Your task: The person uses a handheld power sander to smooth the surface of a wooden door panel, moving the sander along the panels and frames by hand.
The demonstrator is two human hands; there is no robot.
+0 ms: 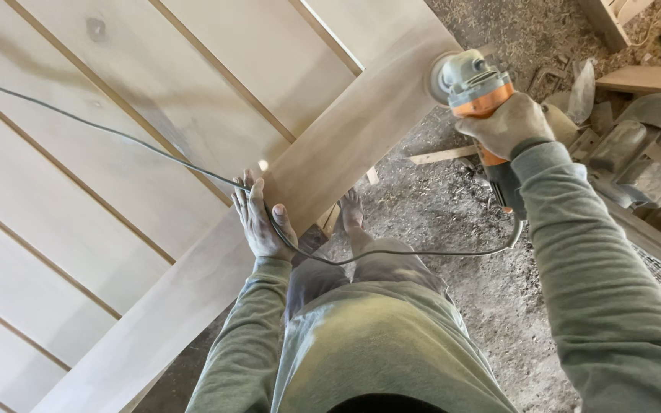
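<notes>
A large pale wooden panel with a broad edge board fills the left and centre. My left hand lies flat on the edge board, fingers spread, and the grinder's grey power cord runs across the panel and under this hand. My right hand grips an orange and grey angle grinder. Its disc touches the far end of the edge board at the upper right.
The cord loops in front of my legs to the grinder. My bare foot stands on a dirt floor strewn with sawdust. Wood offcuts and a grey machine lie at the right.
</notes>
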